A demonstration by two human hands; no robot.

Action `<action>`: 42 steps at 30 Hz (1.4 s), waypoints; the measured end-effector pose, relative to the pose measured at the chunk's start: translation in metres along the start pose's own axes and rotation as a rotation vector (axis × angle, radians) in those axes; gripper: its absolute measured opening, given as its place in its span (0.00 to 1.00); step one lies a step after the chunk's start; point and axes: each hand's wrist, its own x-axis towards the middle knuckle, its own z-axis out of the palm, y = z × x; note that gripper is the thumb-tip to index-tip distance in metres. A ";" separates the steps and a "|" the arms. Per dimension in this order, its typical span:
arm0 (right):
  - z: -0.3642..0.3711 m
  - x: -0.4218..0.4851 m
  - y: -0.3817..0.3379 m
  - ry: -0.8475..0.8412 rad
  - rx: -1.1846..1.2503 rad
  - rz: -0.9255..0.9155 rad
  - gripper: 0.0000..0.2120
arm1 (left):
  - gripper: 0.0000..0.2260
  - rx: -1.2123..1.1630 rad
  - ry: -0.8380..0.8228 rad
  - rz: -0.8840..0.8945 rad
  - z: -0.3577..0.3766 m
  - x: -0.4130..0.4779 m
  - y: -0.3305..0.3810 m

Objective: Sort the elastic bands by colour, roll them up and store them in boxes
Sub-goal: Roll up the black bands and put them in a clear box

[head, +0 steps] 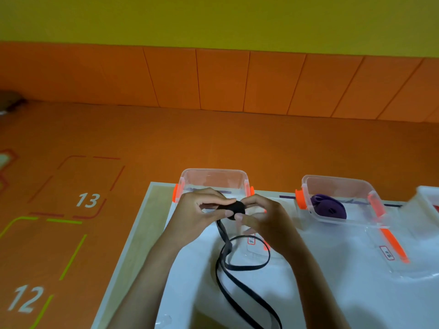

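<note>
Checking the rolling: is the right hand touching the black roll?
Touching. Head view: the right hand pinches the black roll; the left hand holds it too.

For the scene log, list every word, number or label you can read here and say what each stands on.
"13": white number on the orange floor, inside a red dashed outline.
"12": white number on the same floor, beside a green outline.
Left label, on the lid before the left box: too blurred to read.
Right label, on the lid before the box holding the purple band: too blurred to read.
</note>
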 end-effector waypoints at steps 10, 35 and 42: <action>0.005 -0.004 -0.007 -0.027 0.391 -0.052 0.07 | 0.14 -0.089 0.088 -0.028 -0.002 -0.003 0.009; 0.013 -0.023 0.003 0.017 0.371 -0.017 0.09 | 0.14 -0.113 0.122 -0.013 -0.005 -0.026 0.009; 0.014 -0.027 0.004 0.026 0.071 -0.020 0.10 | 0.14 0.126 0.016 0.027 -0.010 -0.032 0.012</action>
